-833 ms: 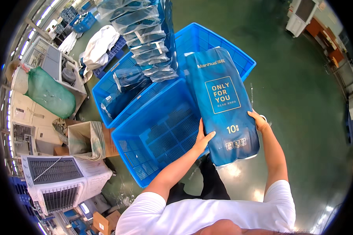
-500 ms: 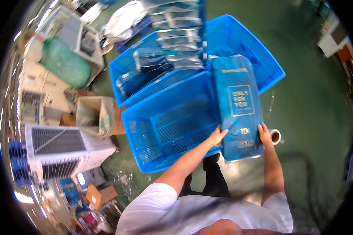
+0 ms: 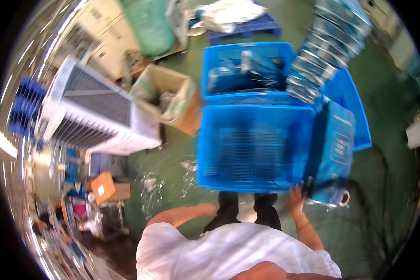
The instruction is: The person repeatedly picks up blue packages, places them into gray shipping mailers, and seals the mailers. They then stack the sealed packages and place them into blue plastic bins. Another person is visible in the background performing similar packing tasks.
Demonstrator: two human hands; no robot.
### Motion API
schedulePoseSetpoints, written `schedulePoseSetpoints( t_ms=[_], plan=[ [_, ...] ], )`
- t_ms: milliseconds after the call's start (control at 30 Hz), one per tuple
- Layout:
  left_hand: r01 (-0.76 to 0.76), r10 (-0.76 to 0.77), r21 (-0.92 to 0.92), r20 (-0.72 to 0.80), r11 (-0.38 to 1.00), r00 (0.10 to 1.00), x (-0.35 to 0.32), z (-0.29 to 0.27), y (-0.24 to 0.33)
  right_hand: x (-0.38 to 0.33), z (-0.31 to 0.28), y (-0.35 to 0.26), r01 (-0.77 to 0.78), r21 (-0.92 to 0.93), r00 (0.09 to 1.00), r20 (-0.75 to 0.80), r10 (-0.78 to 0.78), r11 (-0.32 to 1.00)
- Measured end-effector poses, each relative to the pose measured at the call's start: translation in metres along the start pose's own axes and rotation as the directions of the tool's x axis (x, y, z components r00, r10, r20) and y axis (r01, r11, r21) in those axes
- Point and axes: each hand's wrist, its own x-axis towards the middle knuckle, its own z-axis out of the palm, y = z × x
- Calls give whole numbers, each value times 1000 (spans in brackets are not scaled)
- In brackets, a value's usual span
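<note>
A blue plastic-wrapped package [image 3: 339,149] with pale printing leans along the right side of the front blue crate [image 3: 256,187]. What carries its weight I cannot tell. My right hand [image 3: 295,200] is by the crate's near right corner, close to the package's lower end, with fingers apart and holding nothing. Away from the crates, my left hand [image 3: 209,209] is low in front of my body, its fingers smeared by motion. The front crate shows a bare slatted bottom. A tall stack of similar blue packages [image 3: 324,51] rises behind the leaning one.
Behind the front crate, another blue crate [image 3: 247,45] holds several dark blue packages. A third blue crate [image 3: 359,112] stands at the right. Left are a lined bin [image 3: 149,93] and a white air cooler [image 3: 135,135]. A roll [image 3: 344,199] lies beside the package; plastic scraps litter the floor.
Both hands have come off the package; the left has drawn back toward my body. The package now leans beside the crate. The whole view has turned, shifting the crates rightward.
</note>
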Motion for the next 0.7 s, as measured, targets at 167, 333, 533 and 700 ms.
schedulePoseSetpoints(
  t_ms=[167, 333, 533, 700],
  plan=[
    [219, -317, -400, -197, 890, 928, -69, 149, -113, -19, 142, -100, 250, 721, 582, 421, -696, 646],
    [236, -709, -852, -203, 468, 675, -92, 229, -107, 39, 121, -223, 531, 594, 396, 456, -797, 604],
    [-300, -732, -936, -335, 185, 593, -54, 271, -107, 173, 112, -268, -145, 643, 712, 595, -372, 752],
    [-235, -749, -949, -309, 208, 585, -87, 243, -141, 293, 211, -190, 4, 500, 618, 679, -395, 866]
  ],
)
